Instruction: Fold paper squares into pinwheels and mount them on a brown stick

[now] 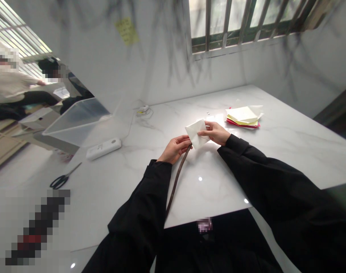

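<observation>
A small cream-white sheet of paper (194, 130), which looks folded, is pinched between the thumb and fingers of my right hand (217, 133). My left hand (177, 148) is closed around the upper end of a thin brown stick (177, 176), right below the paper's left edge. Its fingertips are close to the paper; whether they touch it I cannot tell. From there the stick slants down toward the table's front edge, and its lower end is partly hidden by my left sleeve. Both hands are above the white marbled table (218, 178).
A stack of white, yellow and red papers (242, 115) lies back right. To the left are a white oblong device (104, 149), black-handled scissors (60, 181) and a clear plastic bin (76, 121). A cable (143, 110) lies by the wall. Two people sit far left.
</observation>
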The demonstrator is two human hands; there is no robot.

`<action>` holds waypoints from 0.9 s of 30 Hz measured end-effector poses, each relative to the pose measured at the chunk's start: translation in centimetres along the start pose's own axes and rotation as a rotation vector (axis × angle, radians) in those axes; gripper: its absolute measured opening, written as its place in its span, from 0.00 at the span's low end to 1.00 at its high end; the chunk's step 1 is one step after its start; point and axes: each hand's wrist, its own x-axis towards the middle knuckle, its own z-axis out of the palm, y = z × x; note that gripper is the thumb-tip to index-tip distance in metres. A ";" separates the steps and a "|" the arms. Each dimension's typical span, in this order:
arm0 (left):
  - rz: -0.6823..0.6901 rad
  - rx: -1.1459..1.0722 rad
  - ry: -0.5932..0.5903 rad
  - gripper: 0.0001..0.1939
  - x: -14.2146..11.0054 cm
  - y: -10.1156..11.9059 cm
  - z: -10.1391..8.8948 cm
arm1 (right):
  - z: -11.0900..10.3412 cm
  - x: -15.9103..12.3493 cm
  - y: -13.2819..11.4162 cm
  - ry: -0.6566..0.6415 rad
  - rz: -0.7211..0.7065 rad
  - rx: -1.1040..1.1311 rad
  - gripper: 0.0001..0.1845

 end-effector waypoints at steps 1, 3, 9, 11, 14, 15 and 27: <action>-0.007 0.001 0.001 0.25 0.0 0.0 -0.1 | -0.2 0.0 0.0 0.011 0.003 0.002 0.29; -0.021 0.011 0.001 0.26 0.0 0.1 -0.2 | -0.6 0.2 -0.1 0.044 0.006 0.011 0.30; -0.031 0.071 -0.020 0.24 -0.2 0.5 -0.3 | -1.8 0.4 -0.4 0.124 -0.004 0.053 0.34; -0.030 0.095 -0.020 0.24 -0.2 0.5 -0.3 | -2.0 0.4 -0.4 0.137 -0.012 0.052 0.35; -0.033 0.125 -0.010 0.25 -0.3 0.5 -0.3 | -2.1 0.4 -0.4 0.157 -0.027 0.055 0.35; -0.036 0.133 -0.005 0.25 -0.2 0.5 -0.3 | -2.1 0.4 -0.4 0.159 -0.029 0.059 0.35; 0.017 0.076 0.108 0.26 0.0 0.6 -0.1 | -2.9 0.8 0.1 0.304 -0.031 -0.199 0.34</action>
